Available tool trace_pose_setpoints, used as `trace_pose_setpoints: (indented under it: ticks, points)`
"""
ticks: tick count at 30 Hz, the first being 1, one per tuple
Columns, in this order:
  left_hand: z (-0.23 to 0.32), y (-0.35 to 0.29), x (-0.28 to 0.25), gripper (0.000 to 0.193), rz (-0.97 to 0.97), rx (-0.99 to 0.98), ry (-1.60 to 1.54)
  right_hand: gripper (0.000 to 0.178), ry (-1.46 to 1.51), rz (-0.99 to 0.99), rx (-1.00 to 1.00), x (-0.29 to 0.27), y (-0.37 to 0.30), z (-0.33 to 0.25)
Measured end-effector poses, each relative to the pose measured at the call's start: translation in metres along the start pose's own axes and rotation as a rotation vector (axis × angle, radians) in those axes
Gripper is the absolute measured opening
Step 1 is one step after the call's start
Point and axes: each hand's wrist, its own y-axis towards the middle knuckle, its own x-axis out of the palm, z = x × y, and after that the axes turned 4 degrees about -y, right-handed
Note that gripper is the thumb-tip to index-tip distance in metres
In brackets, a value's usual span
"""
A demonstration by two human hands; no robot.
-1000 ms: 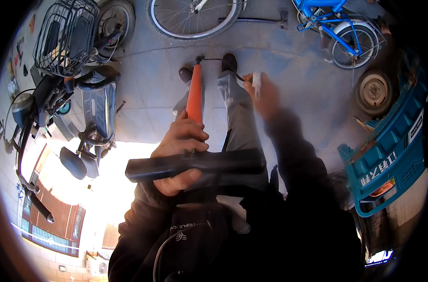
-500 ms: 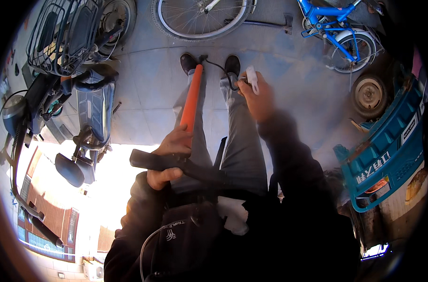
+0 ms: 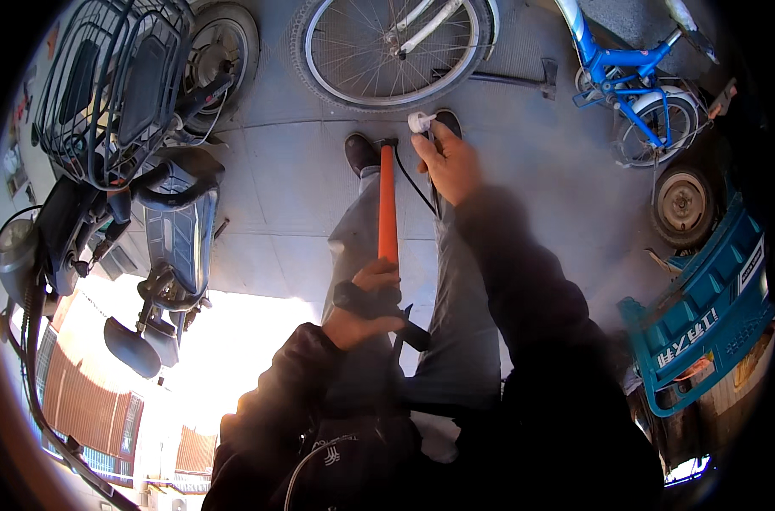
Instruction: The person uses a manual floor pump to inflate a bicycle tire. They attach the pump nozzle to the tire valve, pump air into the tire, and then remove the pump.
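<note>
An orange floor pump [image 3: 387, 204] stands between my legs, its base on the floor near my shoes. My left hand [image 3: 362, 315] is wrapped round the pump's black handle [image 3: 415, 335]. A thin black hose [image 3: 416, 185] leaves the foot of the pump and bends back beside my right leg; part of it is hidden. Ahead of my right shoe, my right hand [image 3: 450, 164] pinches a small white plastic piece [image 3: 419, 122] at its fingertips. Whether the hose end is also in that hand cannot be made out.
A bicycle wheel [image 3: 301, 53] stands just ahead, beside a hammer-like long-handled tool [image 3: 515, 81] on the floor. An electric scooter with a wire basket [image 3: 106, 175] is at left. A blue folding bicycle [image 3: 630, 58], a loose wheel [image 3: 683, 204] and a teal panel [image 3: 703, 319] are at right.
My right hand has moved forward and left with the white piece, which is turned differently. The pump and my left hand appear farther right, and the handle is turned. The whole view has shifted.
</note>
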Motion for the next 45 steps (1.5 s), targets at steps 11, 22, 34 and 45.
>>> trace_pose_setpoints:
  ticks: [11,22,34,45]
  points:
    - [-0.004,0.02,-0.031,0.072,-0.156,-0.06,0.12,0.025,0.68,-0.197,0.22,0.08,0.16,0.024]
    - [-0.006,0.121,-0.207,0.041,0.344,-0.081,0.393,0.033,0.872,-0.168,0.268,0.121,0.227,0.0]
    - [0.032,0.326,-0.339,0.058,0.756,0.295,0.355,0.044,1.271,-0.323,0.461,0.156,0.271,0.0]
    - [0.018,0.345,-0.348,0.06,0.7,0.34,0.361,0.043,1.374,-0.255,0.573,0.169,0.28,-0.01]
